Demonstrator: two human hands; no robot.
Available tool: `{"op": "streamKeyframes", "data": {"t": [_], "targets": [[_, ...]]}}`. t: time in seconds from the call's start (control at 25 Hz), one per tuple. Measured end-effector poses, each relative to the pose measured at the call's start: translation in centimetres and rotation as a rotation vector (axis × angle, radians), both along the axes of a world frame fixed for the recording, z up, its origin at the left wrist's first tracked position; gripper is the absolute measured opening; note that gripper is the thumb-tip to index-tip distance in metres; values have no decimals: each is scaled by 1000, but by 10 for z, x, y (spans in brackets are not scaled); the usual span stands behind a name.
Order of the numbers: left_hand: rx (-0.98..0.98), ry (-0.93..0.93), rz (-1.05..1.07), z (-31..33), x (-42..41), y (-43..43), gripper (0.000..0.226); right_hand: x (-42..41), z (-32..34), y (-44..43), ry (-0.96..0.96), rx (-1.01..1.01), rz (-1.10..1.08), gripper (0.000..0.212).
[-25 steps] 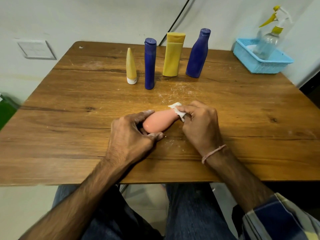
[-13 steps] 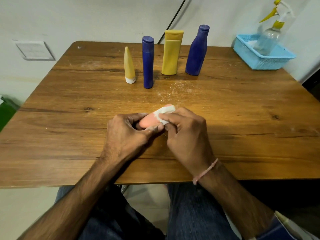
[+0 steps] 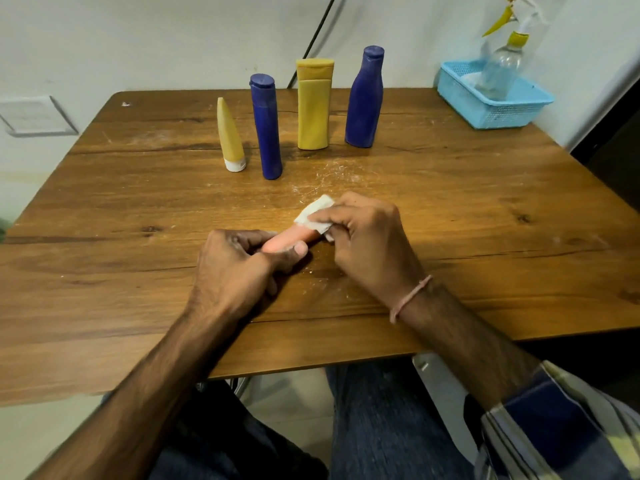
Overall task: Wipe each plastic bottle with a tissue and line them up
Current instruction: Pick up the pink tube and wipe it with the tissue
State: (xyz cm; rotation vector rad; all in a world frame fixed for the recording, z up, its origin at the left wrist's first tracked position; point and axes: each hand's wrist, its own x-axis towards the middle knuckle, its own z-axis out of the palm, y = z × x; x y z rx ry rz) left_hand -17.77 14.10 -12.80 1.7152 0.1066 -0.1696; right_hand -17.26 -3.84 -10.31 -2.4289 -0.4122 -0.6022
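Observation:
A pink bottle [image 3: 289, 240] lies on its side near the middle of the wooden table [image 3: 104, 271]. My left hand [image 3: 239, 271] grips its near end. My right hand [image 3: 367, 244] presses a white tissue [image 3: 314, 213] around the bottle's far end, hiding that tip. Standing in a row at the back are a small yellow cone bottle [image 3: 230, 136], a slim blue bottle [image 3: 266, 126], a yellow flat bottle [image 3: 313, 103] and a curved blue bottle [image 3: 365, 98].
A light blue basket [image 3: 491, 109] sits at the back right corner with a clear spray bottle [image 3: 500, 69] leaning in it. White dust specks mark the wood in front of the row. A black cable [image 3: 318, 32] runs up the wall.
My right hand slid the tissue in toward my left hand, then back out to the bottle's far end. My left hand kept its hold on the bottle.

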Motion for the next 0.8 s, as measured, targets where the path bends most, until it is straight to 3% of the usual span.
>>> {"op": "streamKeyframes", "data": {"t": [0.12, 0.28, 0.4, 0.64, 0.8], "targets": [[6, 26, 29, 3, 6, -1, 32, 12, -3, -10, 68, 27, -177, 29], [-178, 160, 39, 9, 21, 0, 50, 17, -8, -8, 84, 122, -212, 28], [-197, 204, 31, 12, 27, -4, 51, 17, -4, -5, 109, 145, -276, 29], [-269, 273, 25, 12, 30, 0, 51, -3, -7, 20, -135, 139, 50, 28], [-368, 161, 90, 18, 25, 3, 52, 11, -9, -10, -29, 109, -75, 29]]}}
